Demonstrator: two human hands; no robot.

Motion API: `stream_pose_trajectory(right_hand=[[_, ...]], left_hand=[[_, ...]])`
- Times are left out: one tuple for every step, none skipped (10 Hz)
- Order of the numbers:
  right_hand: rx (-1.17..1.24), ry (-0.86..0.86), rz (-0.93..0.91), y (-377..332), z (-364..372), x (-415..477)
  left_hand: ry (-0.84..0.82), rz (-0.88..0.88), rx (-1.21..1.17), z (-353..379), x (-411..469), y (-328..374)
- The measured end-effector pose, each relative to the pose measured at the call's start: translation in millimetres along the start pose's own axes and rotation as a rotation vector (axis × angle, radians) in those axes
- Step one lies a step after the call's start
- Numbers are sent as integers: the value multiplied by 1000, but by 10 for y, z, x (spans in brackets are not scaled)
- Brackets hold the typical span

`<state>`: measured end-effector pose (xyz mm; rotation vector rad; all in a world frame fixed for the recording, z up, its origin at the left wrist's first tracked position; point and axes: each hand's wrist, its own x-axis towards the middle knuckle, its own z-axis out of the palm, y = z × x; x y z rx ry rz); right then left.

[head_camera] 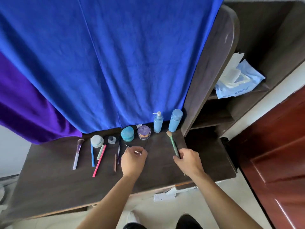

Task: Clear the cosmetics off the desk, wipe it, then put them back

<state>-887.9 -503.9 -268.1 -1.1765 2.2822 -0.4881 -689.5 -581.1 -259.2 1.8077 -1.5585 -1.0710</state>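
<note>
On the dark wooden desk [49, 182] my right hand [188, 161] grips the handle of a green makeup brush [172, 142], bristles pointing away. My left hand [132, 160] pinches a thin silver tool [132, 148] just above the desk. To the left lie a purple brush [77, 153], a blue stick [92, 155], a pink pencil [99, 161], a brown pencil [115, 162] and a thin dark stick [118, 152]. Along the back stand a white jar [97, 140], a small glass bottle [112, 139], a teal case [127, 133], a clear purple jar [144, 132], a blue pump bottle [158, 123] and a blue capped bottle [175, 120].
A blue cloth [115, 63] and a purple cloth [24, 113] hang behind the desk. To the right, open shelves hold a blue wipes pack [239, 81]. A red-brown door [280, 154] stands at the far right. A white bracket [165, 195] sits under the desk's front edge.
</note>
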Motion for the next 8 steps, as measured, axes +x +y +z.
stream_pose_trajectory(right_hand=[[-60, -21, 81, 98, 94, 143], [-73, -75, 139, 174, 180, 328], [-74, -131, 136, 251, 283, 613], [-84, -196, 120, 302, 408, 893], [-85, -225, 82, 392, 559, 1122], [-72, -205, 73, 451, 617, 1225], [-85, -199, 41, 540, 621, 1226], [-164, -267, 10, 541, 489, 1204]], left_hand=[[-94, -70, 27, 234, 194, -22], [-140, -173, 8, 461, 308, -69], [-142, -308, 11, 717, 396, -154], [-96, -395, 44, 925, 433, -228], [-69, -444, 106, 1130, 443, -326], [-47, -391, 198, 1298, 409, -388], [-52, -321, 290, 1372, 377, -410], [-104, -269, 347, 1281, 361, -409]])
